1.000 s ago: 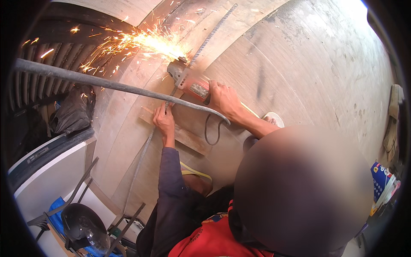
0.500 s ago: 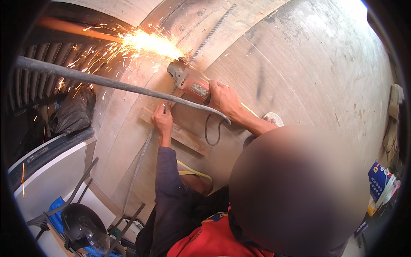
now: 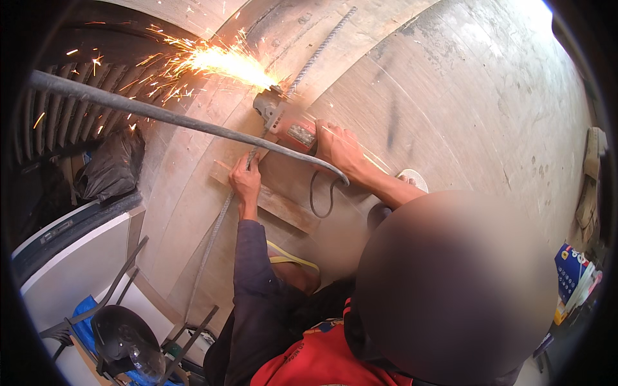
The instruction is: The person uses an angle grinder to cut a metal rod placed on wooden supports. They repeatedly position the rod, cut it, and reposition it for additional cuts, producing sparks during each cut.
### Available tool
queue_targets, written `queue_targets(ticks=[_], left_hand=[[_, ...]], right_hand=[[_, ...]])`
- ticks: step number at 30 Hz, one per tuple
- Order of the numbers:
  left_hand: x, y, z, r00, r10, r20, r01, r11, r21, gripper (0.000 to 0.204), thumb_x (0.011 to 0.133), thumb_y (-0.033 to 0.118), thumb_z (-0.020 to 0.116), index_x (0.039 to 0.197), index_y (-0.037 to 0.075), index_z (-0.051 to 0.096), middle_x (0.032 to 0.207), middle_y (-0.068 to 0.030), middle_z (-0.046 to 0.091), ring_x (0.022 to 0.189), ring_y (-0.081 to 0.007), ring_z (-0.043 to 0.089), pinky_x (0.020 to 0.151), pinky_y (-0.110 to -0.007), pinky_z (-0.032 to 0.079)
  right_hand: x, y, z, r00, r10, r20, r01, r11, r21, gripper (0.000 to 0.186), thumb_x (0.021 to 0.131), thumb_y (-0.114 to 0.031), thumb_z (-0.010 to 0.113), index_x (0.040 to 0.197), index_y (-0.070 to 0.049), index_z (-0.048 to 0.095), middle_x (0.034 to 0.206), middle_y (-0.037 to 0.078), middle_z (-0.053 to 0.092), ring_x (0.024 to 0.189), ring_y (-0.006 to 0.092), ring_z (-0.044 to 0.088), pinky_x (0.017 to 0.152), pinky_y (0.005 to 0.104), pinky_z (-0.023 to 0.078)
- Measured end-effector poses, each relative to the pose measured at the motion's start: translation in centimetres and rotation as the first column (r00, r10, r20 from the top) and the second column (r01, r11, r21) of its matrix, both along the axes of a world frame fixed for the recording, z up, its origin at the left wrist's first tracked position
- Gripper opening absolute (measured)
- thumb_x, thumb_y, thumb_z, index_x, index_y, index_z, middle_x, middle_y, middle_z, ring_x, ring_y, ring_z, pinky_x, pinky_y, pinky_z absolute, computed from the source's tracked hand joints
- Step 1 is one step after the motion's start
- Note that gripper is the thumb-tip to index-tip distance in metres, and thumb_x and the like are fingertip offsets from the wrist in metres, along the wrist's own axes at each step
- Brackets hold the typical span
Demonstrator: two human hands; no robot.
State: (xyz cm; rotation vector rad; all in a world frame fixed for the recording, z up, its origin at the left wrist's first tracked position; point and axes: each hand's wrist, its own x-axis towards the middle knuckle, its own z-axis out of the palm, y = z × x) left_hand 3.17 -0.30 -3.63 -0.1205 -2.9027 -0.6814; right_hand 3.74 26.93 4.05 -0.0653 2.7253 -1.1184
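Observation:
My right hand (image 3: 342,153) is wrapped around the body of a red and grey angle grinder (image 3: 297,132). Its head is against a ribbed steel bar (image 3: 317,55), and bright sparks (image 3: 225,64) spray from there toward the upper left; the disc itself cannot be made out. My left hand (image 3: 245,180) is closed on the near stretch of the bar, below the grinder. A grey power cord (image 3: 193,124) passes across in front of both and loops down by the grinder's rear. A wooden board (image 3: 280,209) lies on the floor beneath my hands.
Chair frames with a dark helmet-like visor (image 3: 122,334) stand at the lower left. A black bag (image 3: 112,167) lies beside a slatted dark panel (image 3: 64,116). Sandalled feet (image 3: 293,262) are close to the board. A blue box (image 3: 570,270) sits far right. A blurred patch hides the lower right.
The sparks have changed shape, their plume now narrower. The grinder and both hands stay almost in place on the bar. The cord and the blurred patch have shifted slightly.

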Motion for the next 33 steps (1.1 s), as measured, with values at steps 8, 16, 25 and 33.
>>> queue_targets(ticks=[8,16,25,33], left_hand=[[-0.2,0.0,0.1,1.0,0.006,-0.009,-0.006,1.0,0.009,0.031,0.086,0.03,0.068,0.097,0.001,0.069,0.085,-0.0179,0.067,0.077,-0.0375,0.064,0.066,-0.043,0.049],[-0.5,-0.1,0.0,0.999,0.046,-0.007,-0.046,0.994,-0.097,0.041,0.089,0.042,0.062,0.091,0.002,0.07,0.08,-0.0181,0.067,0.072,-0.0387,0.064,0.064,-0.043,0.049],[-1.0,-0.4,0.2,0.996,-0.038,-0.077,0.023,0.982,-0.189,0.035,0.09,0.039,0.061,0.085,0.005,0.07,0.074,-0.015,0.065,0.075,-0.033,0.062,0.093,-0.047,0.04],[-1.1,-1.0,0.0,0.997,-0.056,-0.048,0.045,0.976,-0.212,0.036,0.092,0.038,0.059,0.09,0.004,0.07,0.079,-0.0165,0.067,0.08,-0.0347,0.062,0.086,-0.048,0.04]], right_hand=[[-0.3,-0.2,0.0,1.0,0.0,-0.008,0.0,1.0,-0.021,0.038,0.072,-0.018,0.069,0.094,0.007,0.052,0.086,0.028,0.063,0.078,0.0444,0.064,0.069,0.0511,0.05],[-0.3,0.0,-0.2,0.999,0.006,0.034,-0.006,1.0,-0.003,0.04,0.071,-0.019,0.071,0.096,0.006,0.051,0.087,0.028,0.062,0.085,0.0432,0.063,0.069,0.0505,0.05],[0.0,0.1,-1.9,1.0,0.007,-0.013,-0.007,1.0,-0.019,0.039,0.073,-0.022,0.068,0.095,0.004,0.05,0.084,0.028,0.063,0.078,0.0446,0.064,0.067,0.0508,0.05],[-0.1,0.2,-0.8,0.999,-0.01,0.048,0.012,0.999,-0.032,0.046,0.062,-0.012,0.07,0.102,0.002,0.052,0.086,0.025,0.063,0.081,0.0437,0.062,0.07,0.0486,0.05]])
